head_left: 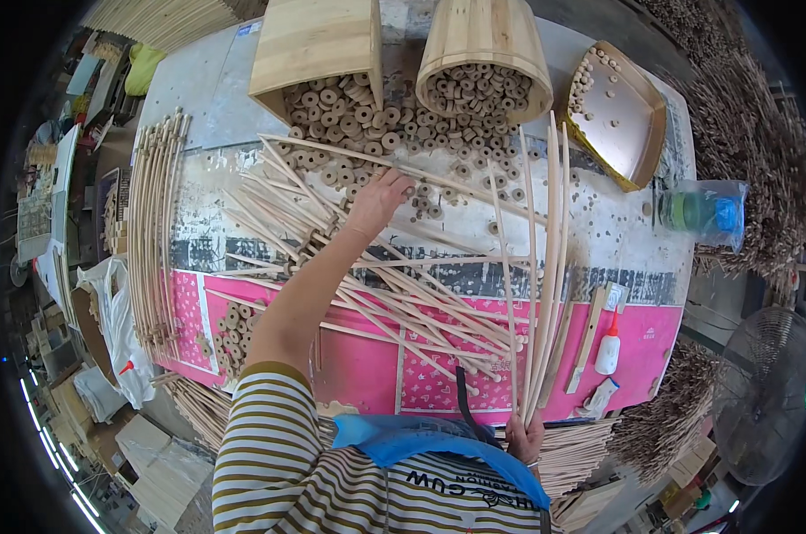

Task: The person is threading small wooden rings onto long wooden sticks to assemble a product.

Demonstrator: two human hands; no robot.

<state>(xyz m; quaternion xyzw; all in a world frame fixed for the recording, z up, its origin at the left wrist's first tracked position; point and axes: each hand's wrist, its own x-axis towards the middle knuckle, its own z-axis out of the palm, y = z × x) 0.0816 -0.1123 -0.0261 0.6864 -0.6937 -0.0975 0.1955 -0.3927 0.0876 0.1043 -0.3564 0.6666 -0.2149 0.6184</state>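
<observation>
My left hand [381,203] reaches across the table to the edge of a heap of small round wooden rings [339,116]. Its fingers are bent together, with one wooden ring [409,190] at the fingertips. Close to my body, my right hand [525,438] grips the lower ends of several long thin wooden rods [545,294], which fan upward and away over the table. Under my left arm lies a crossed pile of wooden rods [421,303], some with rings threaded on them [310,242].
A wooden box [318,40] and a wooden bucket [483,36] lie tipped, spilling rings. At the right are a shallow tray [630,133] with small beads, a bagged blue-green container [710,214], a glue bottle [608,351] and a fan [763,392]. Bundled rods [152,231] line the left edge.
</observation>
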